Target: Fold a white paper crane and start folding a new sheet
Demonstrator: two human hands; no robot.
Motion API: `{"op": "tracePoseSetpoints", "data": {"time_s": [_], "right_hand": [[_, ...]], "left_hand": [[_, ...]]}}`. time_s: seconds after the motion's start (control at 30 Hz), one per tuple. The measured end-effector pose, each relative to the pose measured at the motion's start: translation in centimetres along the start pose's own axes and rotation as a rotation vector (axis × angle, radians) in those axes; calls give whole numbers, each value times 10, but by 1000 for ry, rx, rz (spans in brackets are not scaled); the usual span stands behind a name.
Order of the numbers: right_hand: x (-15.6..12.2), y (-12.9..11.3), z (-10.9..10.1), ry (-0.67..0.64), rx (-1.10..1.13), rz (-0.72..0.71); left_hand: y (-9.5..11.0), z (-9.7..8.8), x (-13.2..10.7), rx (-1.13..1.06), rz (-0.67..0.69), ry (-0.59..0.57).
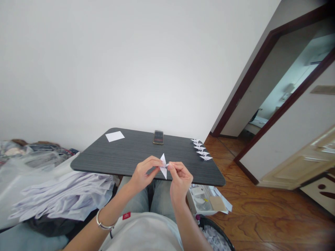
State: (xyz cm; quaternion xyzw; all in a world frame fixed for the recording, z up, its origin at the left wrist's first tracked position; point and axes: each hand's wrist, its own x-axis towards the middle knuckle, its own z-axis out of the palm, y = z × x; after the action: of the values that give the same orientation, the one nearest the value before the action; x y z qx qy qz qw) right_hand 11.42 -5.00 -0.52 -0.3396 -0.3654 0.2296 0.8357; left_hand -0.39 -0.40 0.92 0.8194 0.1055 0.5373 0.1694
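Observation:
Both my hands hold a small folded white paper piece [163, 166] above the near edge of a dark grey table [125, 157]. My left hand [143, 173] pinches its left side, a silver bracelet on that wrist. My right hand [180, 179] pinches a narrow flap on its right side. The piece has pointed tips up and down. Several finished white paper cranes [201, 150] stand in a row at the table's right edge.
A flat white paper sheet [114, 136] lies at the far left of the table and a phone [158, 137] at the far middle. White cloth [65, 195] is heaped on the left. A bin with paper scraps [216, 237] and a box [206, 202] sit on the wooden floor.

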Motion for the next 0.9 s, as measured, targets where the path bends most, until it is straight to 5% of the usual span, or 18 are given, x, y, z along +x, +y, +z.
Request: {"op": "tracePoseSetpoints", "data": {"time_s": [0.33, 0.9], "right_hand": [[-1, -5, 0, 88, -62, 95], [5, -7, -5, -69, -14, 146]], "left_hand": [[0, 0, 1, -4, -4, -9], [1, 1, 0, -28, -74, 32]]}}
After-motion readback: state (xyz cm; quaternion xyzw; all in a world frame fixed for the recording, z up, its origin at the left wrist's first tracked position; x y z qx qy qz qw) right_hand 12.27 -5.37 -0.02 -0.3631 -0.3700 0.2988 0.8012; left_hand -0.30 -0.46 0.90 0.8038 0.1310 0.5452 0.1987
